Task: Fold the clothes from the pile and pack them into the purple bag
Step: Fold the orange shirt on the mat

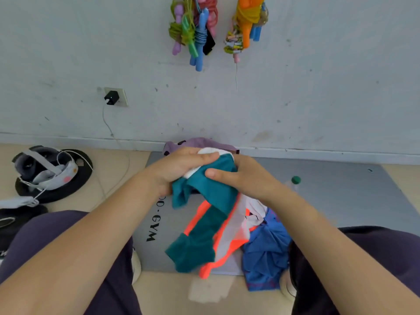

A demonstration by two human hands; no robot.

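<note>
Hands, left hand [179, 169] and right hand [243, 176], close together, both grip a teal, white and orange garment [204, 223] above the grey mat [329, 196], before the purple bag [200, 142].

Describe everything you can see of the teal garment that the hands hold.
The teal garment is soft knit-looking fabric with bright orange trim and white panels. Both hands grip its bunched upper end: the left hand from the left, the right hand from the right, thumb on the cloth. The rest hangs down, twisted and unfolded, its lower end lying on the grey mat beside a crumpled blue garment.
</note>
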